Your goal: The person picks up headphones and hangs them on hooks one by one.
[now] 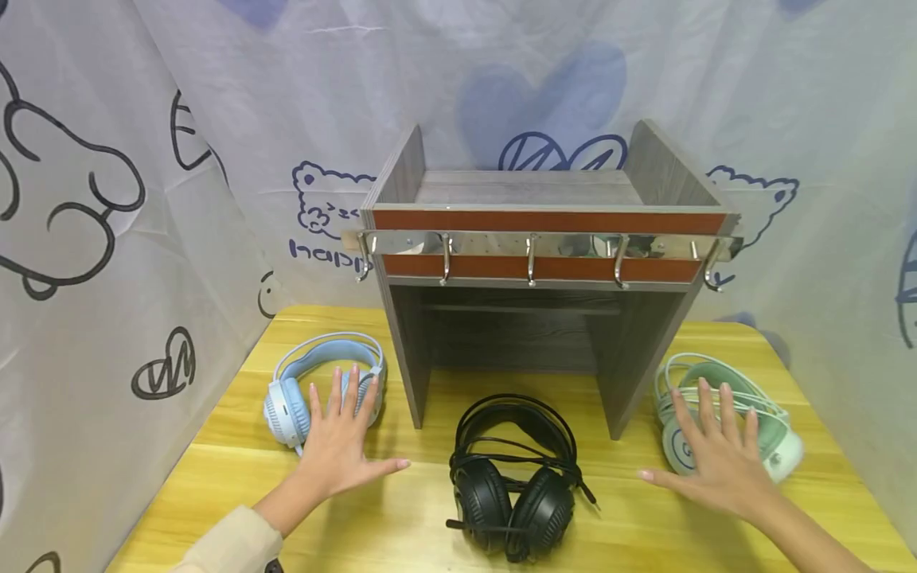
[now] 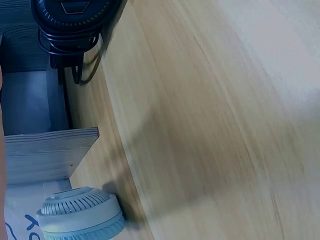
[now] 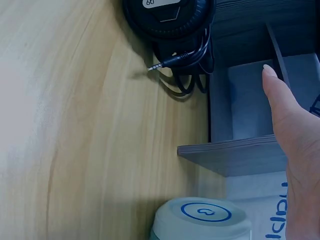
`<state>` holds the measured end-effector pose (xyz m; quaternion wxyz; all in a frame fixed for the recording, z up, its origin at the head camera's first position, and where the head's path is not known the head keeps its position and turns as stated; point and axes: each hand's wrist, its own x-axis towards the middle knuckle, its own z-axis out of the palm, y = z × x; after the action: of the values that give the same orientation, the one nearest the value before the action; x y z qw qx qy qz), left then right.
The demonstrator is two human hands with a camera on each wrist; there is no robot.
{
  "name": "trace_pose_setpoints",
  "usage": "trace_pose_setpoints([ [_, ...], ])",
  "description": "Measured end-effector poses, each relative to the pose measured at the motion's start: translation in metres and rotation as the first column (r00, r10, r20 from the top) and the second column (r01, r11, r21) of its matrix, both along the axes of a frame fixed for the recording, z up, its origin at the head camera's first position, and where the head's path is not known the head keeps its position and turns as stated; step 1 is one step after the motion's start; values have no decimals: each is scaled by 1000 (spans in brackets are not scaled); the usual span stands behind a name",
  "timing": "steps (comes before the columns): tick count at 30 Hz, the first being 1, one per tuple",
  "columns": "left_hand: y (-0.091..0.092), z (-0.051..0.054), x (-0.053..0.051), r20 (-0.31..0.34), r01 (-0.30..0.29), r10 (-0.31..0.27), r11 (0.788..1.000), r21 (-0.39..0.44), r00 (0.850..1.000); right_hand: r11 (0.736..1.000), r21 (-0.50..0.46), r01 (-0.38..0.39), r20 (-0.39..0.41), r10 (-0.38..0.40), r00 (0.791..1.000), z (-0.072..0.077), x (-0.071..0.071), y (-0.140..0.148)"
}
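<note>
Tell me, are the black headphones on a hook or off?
Off. The head view shows the black headphones lying on the table, and all five metal hooks hang bare.

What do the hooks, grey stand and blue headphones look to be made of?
Hooks: probably chromed metal, shiny, given their bright reflections.
Grey stand: wood or wood-look board, matte; streaky grain fits either.
Blue headphones: likely moulded plastic, low sheen, judging by the crisp ear-cup ridges.

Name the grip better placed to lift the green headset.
Probably the right grip: spread open, it overlaps the green headset in the head view, while the left grip is across by the blue headset.
</note>
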<state>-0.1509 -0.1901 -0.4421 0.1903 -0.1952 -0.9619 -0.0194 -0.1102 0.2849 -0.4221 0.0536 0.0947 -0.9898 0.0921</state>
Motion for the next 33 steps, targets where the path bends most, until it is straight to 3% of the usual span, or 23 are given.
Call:
trace_pose_setpoints([
  [7,-5,5,-2,62,-9,9,1000,-2,998,1000,-7,-18,-14,18,1000,9,2,5],
  [16,-13,15,-7,110,-18,13,999,50,994,997,-21,-71,-90,69,994,31,-2,15],
  [21,-19,21,-11,167,-22,5,994,105,986,993,-36,-113,-130,108,986,43,-6,22],
  [25,-26,26,-13,204,-47,8,982,183,979,989,-60,-138,-161,127,979,55,-9,25],
  [33,-46,39,-25,206,-118,53,940,319,977,986,-86,-145,-175,128,976,89,-17,29],
])
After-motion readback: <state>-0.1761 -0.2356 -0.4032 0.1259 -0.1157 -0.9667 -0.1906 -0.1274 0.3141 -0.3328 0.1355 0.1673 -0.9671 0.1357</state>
